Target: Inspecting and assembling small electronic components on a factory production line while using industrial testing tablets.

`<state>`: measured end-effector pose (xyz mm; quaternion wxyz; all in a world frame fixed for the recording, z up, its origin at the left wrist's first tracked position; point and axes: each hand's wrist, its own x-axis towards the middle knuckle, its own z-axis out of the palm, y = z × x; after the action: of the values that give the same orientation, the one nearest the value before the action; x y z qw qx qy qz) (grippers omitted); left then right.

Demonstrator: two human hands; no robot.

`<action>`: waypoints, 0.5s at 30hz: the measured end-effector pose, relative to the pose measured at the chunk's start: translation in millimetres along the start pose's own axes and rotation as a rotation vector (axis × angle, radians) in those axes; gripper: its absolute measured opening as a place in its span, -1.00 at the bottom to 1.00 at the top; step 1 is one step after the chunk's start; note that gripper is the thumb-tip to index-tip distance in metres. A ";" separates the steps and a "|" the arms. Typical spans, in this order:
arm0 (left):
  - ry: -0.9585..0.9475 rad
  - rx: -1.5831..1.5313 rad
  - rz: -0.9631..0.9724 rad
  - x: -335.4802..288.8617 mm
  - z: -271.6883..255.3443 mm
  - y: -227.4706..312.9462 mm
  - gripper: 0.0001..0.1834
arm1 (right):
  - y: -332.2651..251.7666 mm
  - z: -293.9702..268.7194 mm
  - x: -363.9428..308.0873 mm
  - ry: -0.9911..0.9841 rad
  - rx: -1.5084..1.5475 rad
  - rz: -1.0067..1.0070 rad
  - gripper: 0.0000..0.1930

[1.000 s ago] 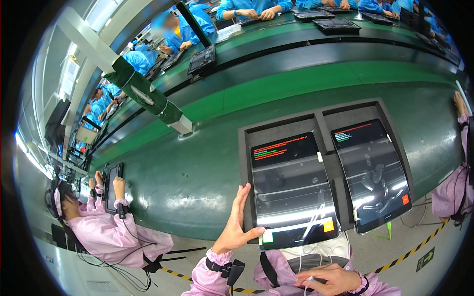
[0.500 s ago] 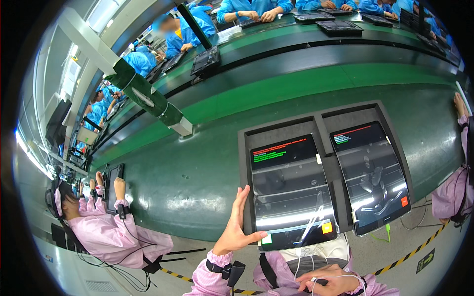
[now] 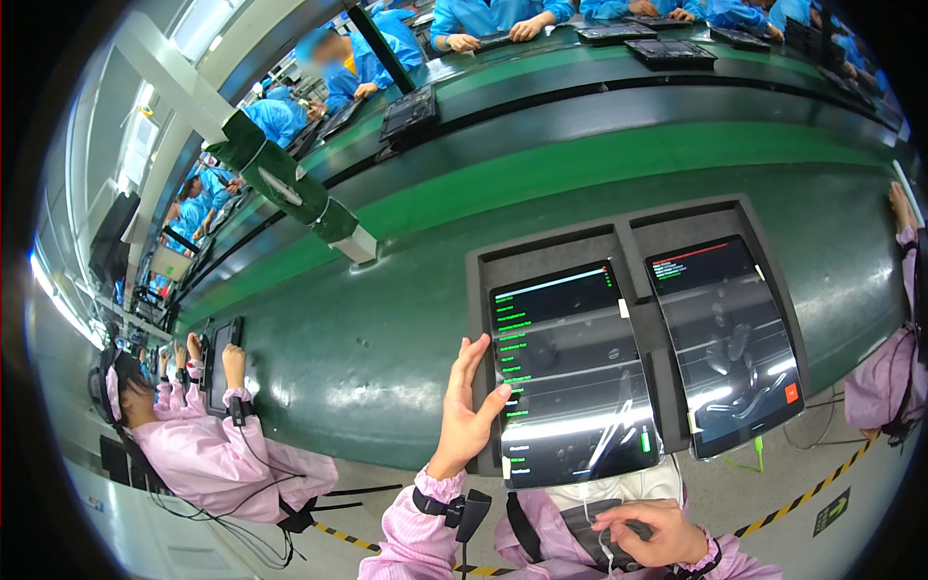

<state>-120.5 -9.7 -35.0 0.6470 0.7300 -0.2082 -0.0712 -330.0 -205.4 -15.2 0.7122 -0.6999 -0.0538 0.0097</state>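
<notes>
Two tablets lie side by side in a dark grey two-bay tray point(image 3: 546, 244). On the left tablet point(image 3: 570, 362) a list of short green lines fills the dark screen, with a green battery-like mark near its lower right. The right tablet point(image 3: 730, 353) shows a few small lines at the top and an orange square low on the right. My left hand point(image 3: 462, 420) is open at the left tablet's left edge, thumb reaching onto the screen and fingers stretched along the tray's side. Below the tablets, my right hand point(image 3: 657, 534) is curled around a thin white cable point(image 3: 604, 546) with a dark piece by the fingers.
The tray rests at the near edge of a green workbench point(image 3: 319, 387). A green-wrapped post point(image 3: 290, 188) rises from it. A person in pink point(image 3: 208, 459) works at left; another pink sleeve point(image 3: 884, 382) shows at right. Beyond, people in blue handle devices along a conveyor.
The left tablet's screen has switched from red and green text with coloured squares to a green list. My left thumb has moved up the screen edge. My right hand has risen slightly.
</notes>
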 end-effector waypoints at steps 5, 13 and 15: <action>0.002 0.078 0.035 2.5 3.8 0.7 -0.33 | 13.7 -1.9 -8.6 0.054 0.118 0.110 -0.81; 0.003 -0.044 0.026 2.0 0.6 -0.9 -0.32 | 13.5 7.5 1.5 0.105 0.102 0.150 -0.86; 0.007 -0.055 0.018 2.1 0.8 -1.3 -0.33 | 16.5 11.2 4.6 0.126 0.006 0.103 -0.87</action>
<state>-118.6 -11.2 -36.1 0.6682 0.7103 -0.2105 -0.0683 -325.4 -193.5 -31.1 0.7148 -0.6988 0.0272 0.0023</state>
